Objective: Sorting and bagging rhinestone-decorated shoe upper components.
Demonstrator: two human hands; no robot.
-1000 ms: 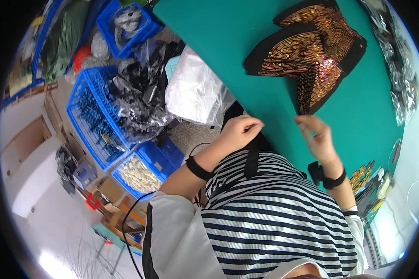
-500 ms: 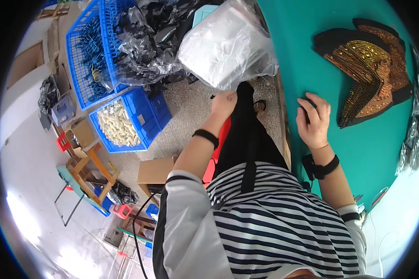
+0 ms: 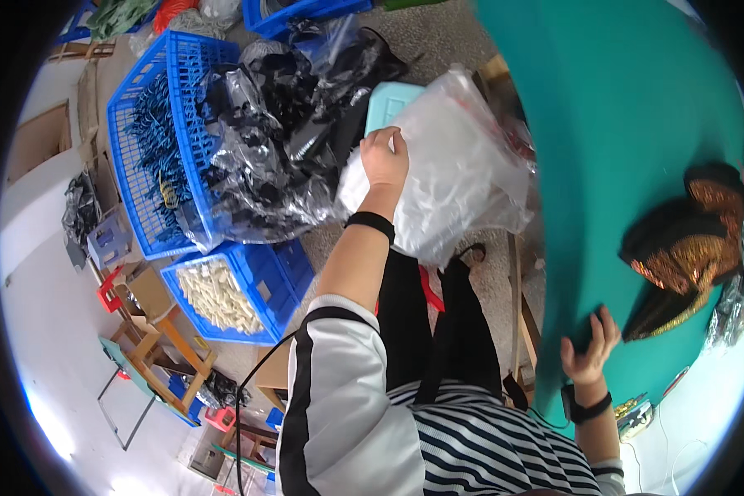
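Observation:
My left hand [image 3: 385,162] is closed, fingers curled, over the upper left part of a large clear plastic bag [image 3: 463,165]; what its fingers hold, if anything, is hidden. Under the bag's far edge shows a pale teal plastic surface [image 3: 388,101]. On the green tabletop [image 3: 603,165] my right hand [image 3: 591,351] lies open near the edge, fingers apart, with nothing in it. To its right rest black fabric pieces with gold and copper sequins [image 3: 690,252], bent and overlapping. A dark band circles each wrist.
At left stand a blue crate [image 3: 198,157] of dark blue cords and a blue bin [image 3: 285,285] with cream-coloured small pieces [image 3: 215,296]. Crumpled black plastic bags [image 3: 264,149] heap beside them. A black cable [image 3: 238,413] hangs at lower left. Clear-wrapped items [image 3: 734,306] lie along the table's far right.
My left hand has moved up onto the clear bag from below it. My right hand sits lower in view and farther from the sequined pieces' middle. The whole view has shifted.

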